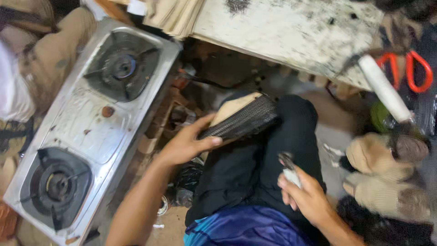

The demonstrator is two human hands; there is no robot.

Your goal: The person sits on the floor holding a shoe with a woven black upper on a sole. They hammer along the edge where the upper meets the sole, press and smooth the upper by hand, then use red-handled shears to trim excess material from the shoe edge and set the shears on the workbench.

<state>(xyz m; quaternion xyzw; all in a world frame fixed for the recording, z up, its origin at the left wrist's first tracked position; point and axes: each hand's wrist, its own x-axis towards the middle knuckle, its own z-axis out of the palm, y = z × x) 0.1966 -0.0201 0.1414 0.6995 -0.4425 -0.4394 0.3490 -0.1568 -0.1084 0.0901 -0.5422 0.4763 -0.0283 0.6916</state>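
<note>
A two-burner stove [91, 123] lies at left. The left hand [186, 143] grips a ribbed shoe sole [241, 119] over the knee; it looks light, stiff, best held edgewise. The right hand [309, 198] is closed around a small tool [289, 168].

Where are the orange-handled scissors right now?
In the head view, the orange-handled scissors lie at the far upper right, just right of the white roll and above the tan shoes.

Flat shoe sole [241, 119]: tan upper face, black ribbed tread. Steel two-burner stove [86, 123]: silver, black burners. Scissors [409, 68]: orange handles. Trousers [259, 168]: black. Plastic roll [384, 89]: white. Shirt [246, 228]: blue-purple.
</note>
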